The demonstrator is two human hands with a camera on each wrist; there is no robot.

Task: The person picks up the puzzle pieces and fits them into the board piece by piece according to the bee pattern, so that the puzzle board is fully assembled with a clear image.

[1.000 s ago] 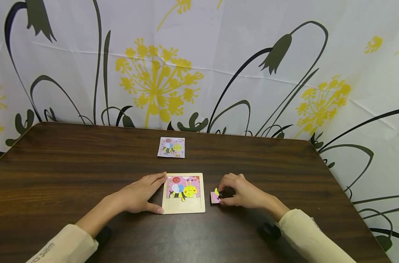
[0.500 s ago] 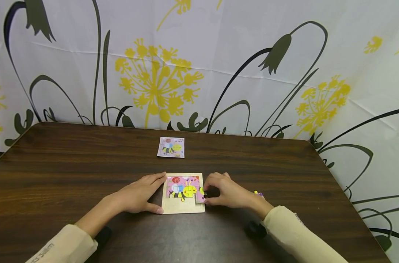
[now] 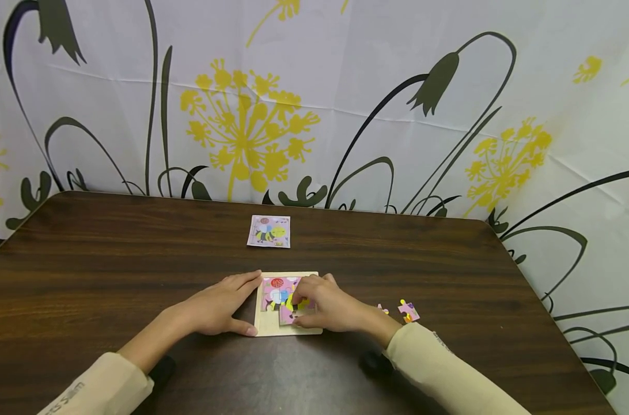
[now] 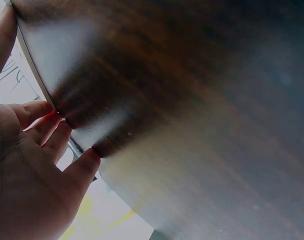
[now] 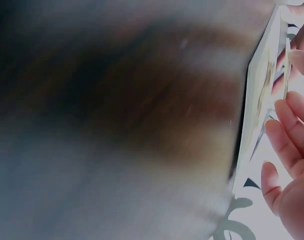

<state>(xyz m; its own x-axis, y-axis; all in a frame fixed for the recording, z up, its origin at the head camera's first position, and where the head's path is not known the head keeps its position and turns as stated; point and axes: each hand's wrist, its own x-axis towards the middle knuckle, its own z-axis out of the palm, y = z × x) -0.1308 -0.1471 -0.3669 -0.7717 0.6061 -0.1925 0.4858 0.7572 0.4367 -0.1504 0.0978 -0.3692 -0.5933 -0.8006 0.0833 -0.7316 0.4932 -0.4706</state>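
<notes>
The puzzle piece (image 3: 287, 315) is held down inside the wooden puzzle tray (image 3: 269, 329) by the right hand (image 3: 322, 308), right under its fingertips, with the fingers curled over it. Most of the piece is covered by that hand, so how far it's seated can't really be told. In the right wrist view, only a blurry tray edge (image 5: 255, 100) and a few fingers (image 5: 287, 137) can be made out.

The left hand (image 3: 218, 308) is laid flat against the tray's left edge, fingers fairly straight along the top corner and the thumb pressed at the bottom corner, nothing gripped. The tray is boxed in between the two hands on the dark wood counter (image 3: 112, 259).

Just right of the right wrist, two loose pieces are left on the counter: a pink one (image 3: 409, 311) and a smaller one (image 3: 382, 309) partly hidden behind the sleeve (image 3: 439, 369). Well beyond both hands, toward the flowered curtain (image 3: 314, 98), a small picture card (image 3: 269, 231) with the bee design is lying flat, nothing near it.
</notes>
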